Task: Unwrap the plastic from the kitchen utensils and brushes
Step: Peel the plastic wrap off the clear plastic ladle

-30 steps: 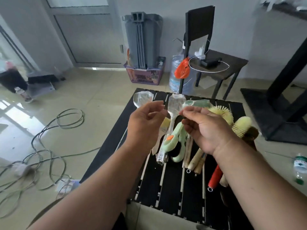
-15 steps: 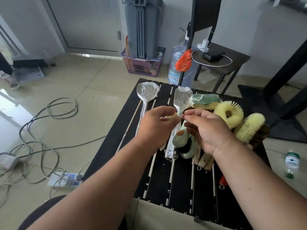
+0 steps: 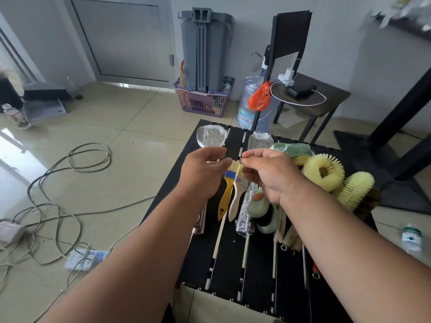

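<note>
Two paint brushes hang together over the black slatted table [image 3: 233, 264], one with a yellow handle [image 3: 224, 197], one with a wooden handle [image 3: 236, 199]. My left hand [image 3: 203, 176] and my right hand [image 3: 268, 176] both pinch their bristle end; any clear wrap there is too faint to make out. On the table lie a plastic-wrapped spoon [image 3: 211, 136], a wrapped spatula [image 3: 259, 140], a wrapped green sponge [image 3: 294, 150], two yellow bristle brushes [image 3: 324, 171], [image 3: 354, 190], and a green-and-white brush [image 3: 258, 210].
Cables and a power strip [image 3: 84, 259] sprawl on the tiled floor to the left. Behind the table stand a grey bin in a purple basket [image 3: 200, 103], a water jug [image 3: 250, 106] and a dark side table [image 3: 326, 96]. A small bottle [image 3: 411, 237] lies at the right.
The two brushes now hang in plain view between my hands, which sit closer together at the bristle end. The view has tilted, showing more of the table.
</note>
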